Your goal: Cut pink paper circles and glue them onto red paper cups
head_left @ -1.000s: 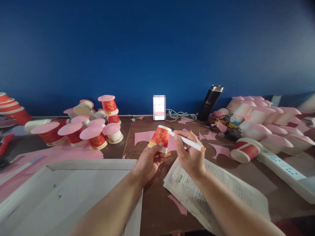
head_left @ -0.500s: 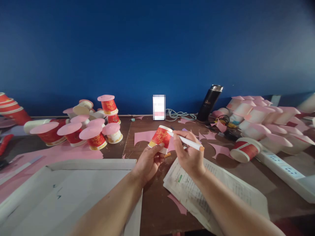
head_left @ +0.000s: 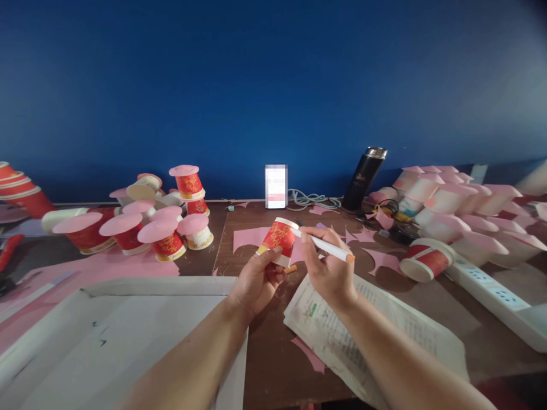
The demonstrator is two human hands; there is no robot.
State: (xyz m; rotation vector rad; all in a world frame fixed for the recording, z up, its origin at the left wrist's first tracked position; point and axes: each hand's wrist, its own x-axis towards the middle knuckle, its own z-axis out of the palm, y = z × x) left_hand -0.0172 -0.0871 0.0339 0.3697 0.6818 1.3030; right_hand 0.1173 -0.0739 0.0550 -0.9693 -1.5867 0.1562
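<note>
Tilted in the middle of the view is a red paper cup (head_left: pixel 280 236) with gold lettering and a white rim. My left hand (head_left: pixel 260 279) grips it near its lower end, thumb across the red side. My right hand (head_left: pixel 327 265) is closed around a white marker (head_left: pixel 329 247) with an orange end. The marker's tip meets or nearly meets the cup's rim; contact is too small to tell. Beneath the hands, a small orange cap (head_left: pixel 290 269) lies on the brown table (head_left: pixel 269 353).
Cups topped with pink discs (head_left: pixel 158 229) stand at left, behind a white box lid (head_left: pixel 158 286). Printed papers (head_left: pixel 405 319) lie under my right forearm. A black flask (head_left: pixel 363 179), a loose cup (head_left: pixel 427 260), pink-topped cups (head_left: pixel 453 199) and a power strip (head_left: pixel 496 290) are at right.
The cup has turned very slightly in my left hand. My right hand and the marker have stayed in nearly the same place.
</note>
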